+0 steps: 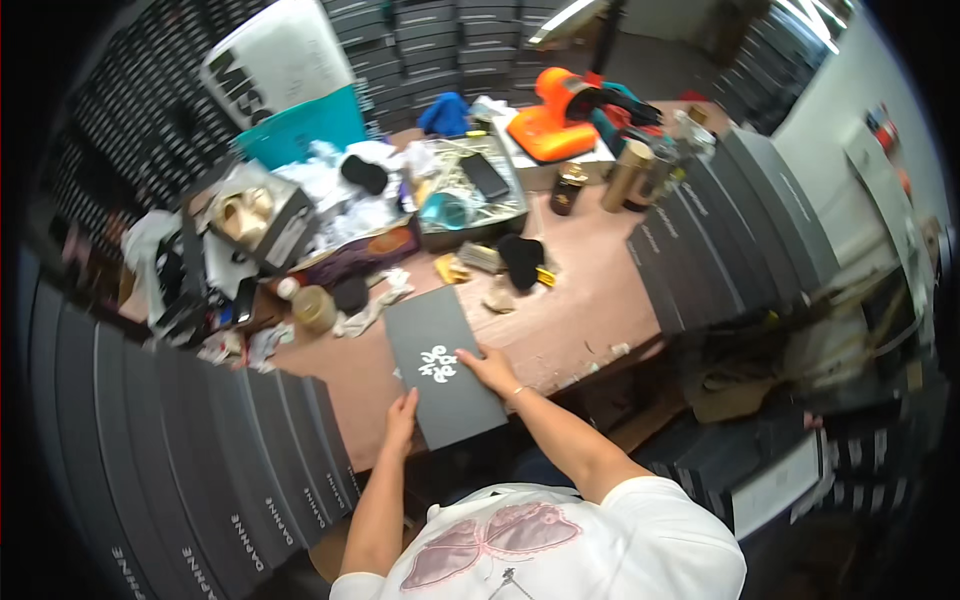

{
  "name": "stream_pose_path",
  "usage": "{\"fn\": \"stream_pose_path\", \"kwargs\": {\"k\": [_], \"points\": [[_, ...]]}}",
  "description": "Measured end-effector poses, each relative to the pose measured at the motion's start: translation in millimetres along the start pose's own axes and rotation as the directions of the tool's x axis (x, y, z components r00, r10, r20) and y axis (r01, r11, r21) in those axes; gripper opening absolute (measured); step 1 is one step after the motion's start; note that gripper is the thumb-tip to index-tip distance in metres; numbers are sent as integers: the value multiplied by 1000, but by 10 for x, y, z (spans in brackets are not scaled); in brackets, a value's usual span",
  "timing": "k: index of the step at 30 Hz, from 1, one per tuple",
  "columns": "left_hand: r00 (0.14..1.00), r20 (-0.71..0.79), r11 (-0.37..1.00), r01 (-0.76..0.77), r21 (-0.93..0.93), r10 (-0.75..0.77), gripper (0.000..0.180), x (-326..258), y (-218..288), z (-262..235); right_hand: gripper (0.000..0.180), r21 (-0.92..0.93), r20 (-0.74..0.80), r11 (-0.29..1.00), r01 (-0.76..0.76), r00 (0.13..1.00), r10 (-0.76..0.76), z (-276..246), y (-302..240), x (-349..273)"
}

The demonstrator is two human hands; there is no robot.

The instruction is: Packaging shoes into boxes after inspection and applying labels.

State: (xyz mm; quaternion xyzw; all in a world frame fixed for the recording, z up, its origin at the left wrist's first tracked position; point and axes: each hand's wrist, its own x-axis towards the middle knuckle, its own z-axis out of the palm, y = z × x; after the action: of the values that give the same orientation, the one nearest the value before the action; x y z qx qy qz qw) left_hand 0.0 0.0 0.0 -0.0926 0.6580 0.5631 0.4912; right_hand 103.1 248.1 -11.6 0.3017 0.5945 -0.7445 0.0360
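**Both hands steady a flat black box at the near edge of the bench**

A flat, rectangular black cardboard box with a white ornamental emblem on its lid (443,366) lies at the near edge of the worn reddish-brown bench (585,300), its near end overhanging that edge slightly toward the person. The left hand (401,418) presses against the box's near left side, fingers stretched along the edge. The right hand (490,368) lies flat on the lid just right of the emblem, fingers spread. Neither hand is closed around the box; both rest open against it.

To handle the box well here, the judgement is that pressure should stay even: the right palm flat and light so the lid does not dent, the left hand guiding the side so the box stays square. Because the near end juts past the bench edge, too much weight there could tip it.

Clutter sits close behind. A small pale round jar (314,308) and crumpled white paper (372,305) lie just beyond the box's far left corner, and a black pouch (521,260) stands further back. Rows of tall black boxes are stacked at the left end (200,440) and the right end (730,230) of the bench. An orange power tool (550,120) rests at the far edge, well apart.
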Motion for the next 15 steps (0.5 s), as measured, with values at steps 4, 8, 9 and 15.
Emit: {"fn": "stream_pose_path", "kwargs": {"k": [4, 8, 9, 15], "points": [[963, 227, 969, -93, -229, 146, 57, 54, 194, 298, 74, -297, -155, 929, 222, 949, -276, 47, -222, -427], [866, 374, 913, -193, -359, 331, 65, -695, 285, 1204, 81, -398, -141, 796, 456, 827, -544, -552, -921, -1517], [824, 390, 886, -260, -384, 410, 67, -844, 482, 1542, 79, -448, -113, 685, 574, 724, -680, -800, -1239, -1764], [162, 742, 611, -692, -385, 650, 85, -1928, 1931, 3703, 68, -420, -333, 644, 640, 551, -765, -2411, -3197, -3904]]}}
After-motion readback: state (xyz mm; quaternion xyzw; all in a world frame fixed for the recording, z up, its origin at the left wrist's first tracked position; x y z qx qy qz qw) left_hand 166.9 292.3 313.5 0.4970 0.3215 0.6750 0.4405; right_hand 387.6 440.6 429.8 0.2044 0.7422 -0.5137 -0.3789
